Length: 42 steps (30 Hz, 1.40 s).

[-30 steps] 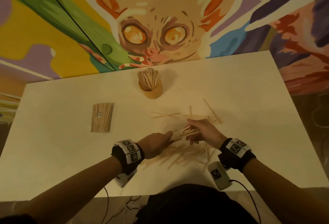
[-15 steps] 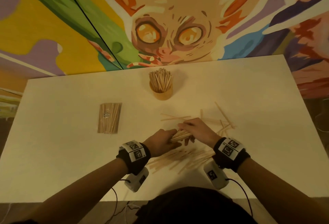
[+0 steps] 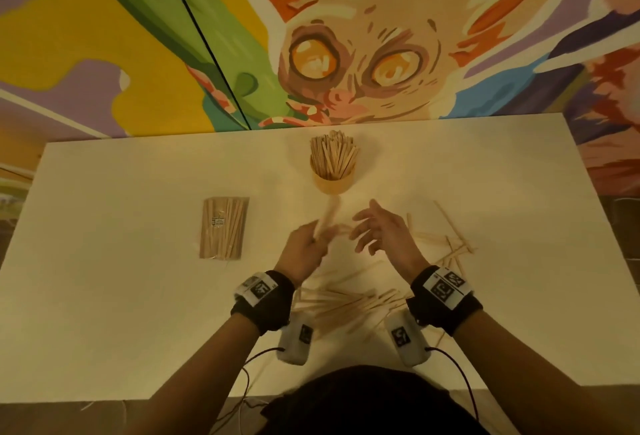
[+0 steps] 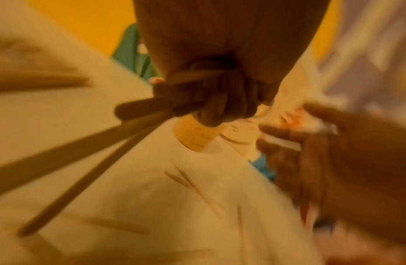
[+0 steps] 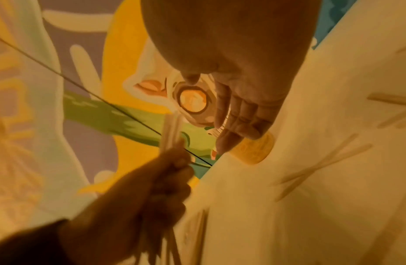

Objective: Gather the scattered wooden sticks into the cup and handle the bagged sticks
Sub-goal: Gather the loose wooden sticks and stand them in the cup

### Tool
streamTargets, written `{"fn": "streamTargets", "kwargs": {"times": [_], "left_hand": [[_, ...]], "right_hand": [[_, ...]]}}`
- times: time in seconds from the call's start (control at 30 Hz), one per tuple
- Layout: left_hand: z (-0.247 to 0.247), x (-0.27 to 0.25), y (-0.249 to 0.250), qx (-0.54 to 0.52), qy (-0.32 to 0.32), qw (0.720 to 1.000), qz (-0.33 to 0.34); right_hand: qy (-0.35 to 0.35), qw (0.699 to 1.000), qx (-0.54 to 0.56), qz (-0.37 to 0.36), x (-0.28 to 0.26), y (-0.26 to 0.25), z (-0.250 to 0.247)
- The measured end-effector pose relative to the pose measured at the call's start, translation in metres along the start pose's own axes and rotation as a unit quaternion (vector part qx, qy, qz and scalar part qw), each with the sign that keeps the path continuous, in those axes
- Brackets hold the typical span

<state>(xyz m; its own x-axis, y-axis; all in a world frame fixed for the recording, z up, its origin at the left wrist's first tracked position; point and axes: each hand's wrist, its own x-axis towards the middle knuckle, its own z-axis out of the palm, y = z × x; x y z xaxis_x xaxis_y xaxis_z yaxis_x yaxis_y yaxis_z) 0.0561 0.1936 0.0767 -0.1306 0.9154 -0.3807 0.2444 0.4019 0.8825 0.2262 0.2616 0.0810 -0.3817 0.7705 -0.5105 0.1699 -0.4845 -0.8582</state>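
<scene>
Since 1 s ago, left hand (image 3: 304, 247) lifted gathered sticks (image 3: 327, 218) off counter (image 3: 104, 313), fingers curled round them; right hand (image 3: 381, 232) let go, fingers spread. Bundle's long axis points far toward cup (image 3: 333, 182), just beyond. Loose sticks (image 3: 343, 303) near; bagged sticks (image 3: 224, 227) left.

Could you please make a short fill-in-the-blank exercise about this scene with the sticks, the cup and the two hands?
1. The bundle of sticks is gripped by the ____ hand.
2. The right hand has its fingers spread and holds ____.
3. The bag of sticks lies flat on the table, to the ____ of the cup.
4. The cup is already full of ____.

Missing words: left; nothing; left; sticks
</scene>
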Motion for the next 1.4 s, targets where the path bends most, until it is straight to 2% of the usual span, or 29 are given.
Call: {"fn": "streamTargets", "kwargs": {"times": [0.07,0.13,0.2,0.3,0.5,0.63,0.8,0.87,0.97,1.07,1.27,1.4], "left_hand": [[-0.013,0.000,-0.003,-0.197,0.048,0.978,-0.050],[-0.025,0.001,-0.009,-0.322,0.073,0.942,-0.062],[-0.033,0.002,-0.015,-0.398,0.092,0.910,-0.065],[-0.037,0.003,-0.021,-0.455,0.108,0.881,-0.067],[-0.040,-0.004,-0.025,-0.465,0.127,0.874,-0.063],[-0.050,-0.006,-0.027,-0.479,0.182,0.856,-0.068],[-0.050,-0.011,-0.030,-0.473,0.200,0.856,-0.058],[-0.050,-0.014,-0.029,-0.473,0.200,0.856,-0.058],[-0.049,-0.017,-0.027,-0.464,0.202,0.861,-0.050],[-0.048,-0.019,-0.024,-0.452,0.213,0.865,-0.039],[-0.041,-0.024,-0.020,-0.458,0.221,0.860,-0.039],[-0.035,-0.028,-0.015,-0.468,0.218,0.855,-0.047]], "right_hand": [[-0.058,0.995,-0.066,0.037,0.000,0.012,0.005],[-0.162,0.967,-0.179,0.083,-0.006,0.028,0.014],[-0.253,0.927,-0.252,0.118,-0.013,0.042,0.027],[-0.299,0.900,-0.273,0.162,-0.022,0.050,0.050],[-0.265,0.914,-0.242,0.189,-0.030,0.048,0.080],[-0.226,0.926,-0.219,0.208,-0.036,0.049,0.086],[-0.184,0.953,-0.193,0.143,-0.040,0.042,0.092],[-0.186,0.949,-0.220,0.126,-0.041,0.040,0.092],[-0.191,0.939,-0.250,0.137,-0.046,0.039,0.089],[-0.172,0.942,-0.258,0.125,-0.047,0.035,0.084],[-0.222,0.935,-0.268,0.062,-0.050,0.023,0.100],[-0.202,0.952,-0.219,0.073,-0.050,0.024,0.104]]}}
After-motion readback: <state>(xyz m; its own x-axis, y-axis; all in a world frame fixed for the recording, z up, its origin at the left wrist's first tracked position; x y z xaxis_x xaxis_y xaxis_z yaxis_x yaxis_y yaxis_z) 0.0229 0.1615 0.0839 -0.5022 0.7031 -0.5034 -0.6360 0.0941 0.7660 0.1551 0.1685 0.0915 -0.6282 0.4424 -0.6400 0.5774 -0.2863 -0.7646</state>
